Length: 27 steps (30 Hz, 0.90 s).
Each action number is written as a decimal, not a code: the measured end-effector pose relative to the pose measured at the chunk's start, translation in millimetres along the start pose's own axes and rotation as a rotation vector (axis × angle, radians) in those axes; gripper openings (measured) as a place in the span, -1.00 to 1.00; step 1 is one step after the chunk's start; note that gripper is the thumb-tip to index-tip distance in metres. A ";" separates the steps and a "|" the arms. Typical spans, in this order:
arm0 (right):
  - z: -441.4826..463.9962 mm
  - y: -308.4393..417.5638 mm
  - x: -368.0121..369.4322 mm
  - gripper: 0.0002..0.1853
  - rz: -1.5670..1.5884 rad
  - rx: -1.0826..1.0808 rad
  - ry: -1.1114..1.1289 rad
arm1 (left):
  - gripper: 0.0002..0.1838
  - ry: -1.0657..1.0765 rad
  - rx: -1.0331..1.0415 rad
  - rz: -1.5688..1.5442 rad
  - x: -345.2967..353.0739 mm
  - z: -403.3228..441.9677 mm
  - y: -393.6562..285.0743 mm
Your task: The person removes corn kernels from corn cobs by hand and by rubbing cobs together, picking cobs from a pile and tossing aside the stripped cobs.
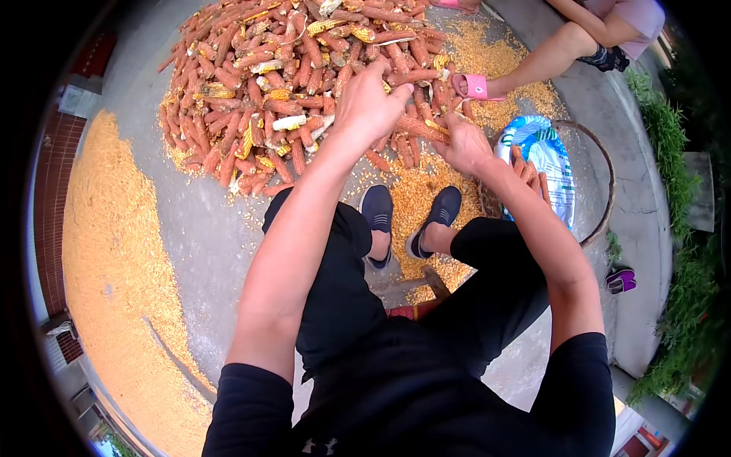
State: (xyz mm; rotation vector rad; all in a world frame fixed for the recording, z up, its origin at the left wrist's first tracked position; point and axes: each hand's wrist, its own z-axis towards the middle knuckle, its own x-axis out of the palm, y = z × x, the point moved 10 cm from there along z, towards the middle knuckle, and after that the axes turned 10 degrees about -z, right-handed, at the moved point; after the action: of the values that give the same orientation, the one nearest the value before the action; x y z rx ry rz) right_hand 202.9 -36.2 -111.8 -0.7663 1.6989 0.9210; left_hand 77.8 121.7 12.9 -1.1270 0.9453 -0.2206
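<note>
My left hand [373, 103] is over the front of a pile of corncobs [251, 91], thumb and index finger spread apart. Just beyond its thumb lies a reddish cob [415, 76]; whether the fingers touch it is hidden. To the right, my right hand [466, 146] is closed on the end of a corncob [421, 129], mostly stripped, with some yellow kernels near the grip. Most cobs in the pile are bare and reddish, while a few keep yellow kernels. Loose kernels [419, 198] cover the ground between my shoes.
A basket [609, 175] with a blue-and-white liner [560, 179] holds several cobs at my right. Another person's leg and pink sandal [478, 87] are at the upper right. Kernels [114, 266] spread widely at left. A purple shoe [621, 281] lies near plants [670, 152].
</note>
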 end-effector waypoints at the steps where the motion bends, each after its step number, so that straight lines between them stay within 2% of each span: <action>1: -3.7 9.4 -30.4 -0.44 -0.001 -0.026 -0.072 | -0.38 -0.035 -0.041 -0.043 -5.2 0.9 4.6; 4: -24.6 42.6 -109.3 -0.40 -0.005 -0.159 -0.344 | -0.31 -0.161 -0.114 -0.190 -13.3 5.2 22.8; 5: -29.9 53.5 -126.2 -0.40 -0.027 -0.174 -0.365 | -0.28 -0.204 -0.132 -0.241 -15.5 8.7 29.7; 6: -35.7 66.2 -141.8 -0.39 -0.045 -0.188 -0.382 | -0.35 -0.148 -0.225 -0.489 -5.6 6.3 31.7; 9: -46.2 89.9 -157.5 -0.38 -0.023 -0.256 -0.444 | -0.54 -0.022 -0.244 -0.789 5.3 0.4 11.7; 10: -47.3 94.4 -156.8 -0.38 0.027 -0.267 -0.447 | -0.73 -0.080 -0.182 -0.740 -1.5 2.3 3.8; 12: -39.3 98.5 -140.8 -0.43 0.151 -0.307 -0.437 | -0.69 -0.193 -0.016 -0.529 -10.6 12.0 8.6; 13: -30.9 95.5 -126.9 -0.48 0.203 -0.287 -0.358 | -0.66 -0.256 0.067 -0.408 -15.5 12.6 6.5; 14: -32.3 103.3 -127.0 -0.50 0.237 -0.280 -0.315 | -0.63 -0.231 0.035 -0.401 -19.3 4.9 -7.1; 15: -31.4 106.5 -124.4 -0.48 0.346 -0.247 -0.226 | -0.57 -0.256 0.098 -0.386 -24.6 -3.0 -23.7; 16: -32.1 110.2 -128.1 -0.47 0.433 -0.304 -0.284 | -0.49 -0.078 -0.078 -0.381 -6.1 3.5 -9.8; 17: -34.2 110.4 -131.7 -0.46 0.401 -0.365 -0.396 | -0.42 -0.096 -0.073 -0.367 -4.5 3.9 -9.3; 18: -35.9 111.5 -134.3 -0.53 0.401 -0.349 -0.388 | -0.43 -0.203 -0.004 -0.370 -5.4 6.0 -5.2; 21: -33.7 108.8 -139.6 -0.61 0.434 -0.326 -0.341 | -0.50 -0.186 -0.052 -0.418 -2.5 6.7 -3.4; 24: -36.8 108.4 -141.1 -0.64 0.483 -0.315 -0.359 | -0.59 -0.188 -0.004 -0.475 3.1 8.3 -2.5; 27: -44.7 109.2 -147.9 -0.66 0.606 -0.358 -0.526 | -0.63 -0.289 0.103 -0.440 -2.4 5.3 -13.5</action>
State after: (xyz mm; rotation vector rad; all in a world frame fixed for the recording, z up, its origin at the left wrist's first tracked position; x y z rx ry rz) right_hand 132.7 -10.4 62.0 -0.1752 1.3124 1.7084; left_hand 84.2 120.5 26.1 -1.2234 0.4184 -0.4449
